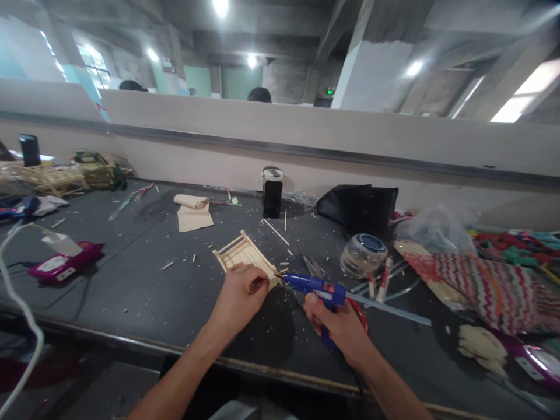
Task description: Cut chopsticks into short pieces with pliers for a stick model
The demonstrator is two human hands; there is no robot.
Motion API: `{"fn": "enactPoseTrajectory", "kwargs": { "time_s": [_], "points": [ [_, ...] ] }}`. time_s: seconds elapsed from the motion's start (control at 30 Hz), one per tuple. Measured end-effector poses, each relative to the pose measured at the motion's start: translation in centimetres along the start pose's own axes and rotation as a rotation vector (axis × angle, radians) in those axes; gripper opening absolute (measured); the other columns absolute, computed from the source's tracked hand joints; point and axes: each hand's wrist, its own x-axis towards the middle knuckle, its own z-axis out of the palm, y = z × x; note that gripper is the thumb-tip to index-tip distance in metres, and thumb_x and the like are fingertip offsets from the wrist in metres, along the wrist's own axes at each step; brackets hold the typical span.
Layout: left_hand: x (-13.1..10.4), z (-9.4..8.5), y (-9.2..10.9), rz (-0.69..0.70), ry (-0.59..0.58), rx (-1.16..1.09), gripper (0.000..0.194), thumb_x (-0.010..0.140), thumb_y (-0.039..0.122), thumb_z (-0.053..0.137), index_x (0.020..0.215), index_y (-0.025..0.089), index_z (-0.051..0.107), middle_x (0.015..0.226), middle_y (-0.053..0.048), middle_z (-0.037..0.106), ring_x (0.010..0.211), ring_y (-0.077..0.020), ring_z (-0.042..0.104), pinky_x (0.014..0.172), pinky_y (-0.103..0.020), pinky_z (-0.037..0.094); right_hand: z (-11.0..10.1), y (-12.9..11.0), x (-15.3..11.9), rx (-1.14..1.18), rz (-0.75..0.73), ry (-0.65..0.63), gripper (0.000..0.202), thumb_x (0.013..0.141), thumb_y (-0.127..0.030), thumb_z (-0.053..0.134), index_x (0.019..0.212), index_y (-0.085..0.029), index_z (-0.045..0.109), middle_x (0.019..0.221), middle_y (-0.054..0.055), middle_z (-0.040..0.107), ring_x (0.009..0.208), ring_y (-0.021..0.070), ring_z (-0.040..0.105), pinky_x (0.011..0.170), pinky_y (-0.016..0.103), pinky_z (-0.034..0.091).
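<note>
A small frame of thin wooden sticks [247, 254] lies on the dark table in front of me. My left hand [242, 289] is closed over its near edge, with the fingers curled; they hide part of the sticks. In my right hand [335, 321] is a blue hot glue gun [312, 284], gripped by its handle. Its nozzle meets the frame's right near corner, close to my left fingertips; I cannot tell whether it touches. A long clear glue stick [389, 309] juts from the back of the gun.
Scissors [311, 265] lie just beyond the gun, near a clear jar [364, 255]. A phone [272, 199] stands upright at the back. Brown paper [193, 216], a purple power strip [65, 262] and a striped knitted cloth [490, 286] surround the work. Stick scraps litter the table.
</note>
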Motion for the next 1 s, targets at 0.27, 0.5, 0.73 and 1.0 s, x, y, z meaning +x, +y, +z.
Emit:
{"fn": "enactPoseTrajectory", "kwargs": {
  "time_s": [0.27,0.5,0.73,1.0],
  "points": [
    [0.03,0.05,-0.12,-0.008,0.009,-0.001,0.015,0.076,0.011,0.054,0.067,0.018,0.063,0.065,-0.001,0.063,0.064,-0.0135,0.055,0.064,-0.026,0.040,0.15,0.37,0.11,-0.034,-0.031,0.028,0.044,0.076,-0.057,0.058,0.058,-0.017,0.052,0.048,-0.003,0.044,0.045,0.0094,0.041,0.045,0.023,0.034],
    [0.03,-0.04,0.02,0.009,0.005,0.023,0.015,0.076,0.011,0.054,0.066,0.018,0.062,0.065,0.000,0.064,0.064,-0.0136,0.056,0.065,-0.027,0.040,0.19,0.33,-0.12,-0.045,-0.031,0.037,0.042,0.076,-0.055,0.058,0.058,-0.017,0.052,0.048,-0.003,0.044,0.045,0.0099,0.041,0.046,0.024,0.034],
    [-0.03,-0.01,-0.08,0.005,0.012,0.017,0.015,0.074,0.008,0.054,0.067,0.019,0.062,0.064,0.000,0.063,0.065,-0.0135,0.056,0.065,-0.027,0.040,0.41,-0.36,-0.33,-0.117,-0.091,0.078,0.040,0.074,-0.054,0.060,0.056,-0.019,0.052,0.048,-0.002,0.046,0.048,0.0117,0.043,0.050,0.026,0.037],
    [0.03,0.12,0.01,0.015,0.034,-0.004,0.015,0.074,0.008,0.054,0.066,0.018,0.061,0.064,0.001,0.063,0.065,-0.0135,0.056,0.068,-0.027,0.040,0.75,-0.47,-0.45,-0.085,-0.097,0.125,0.038,0.071,-0.053,0.063,0.055,-0.020,0.053,0.046,-0.001,0.048,0.049,0.0135,0.046,0.049,0.027,0.039]
  ]
}}
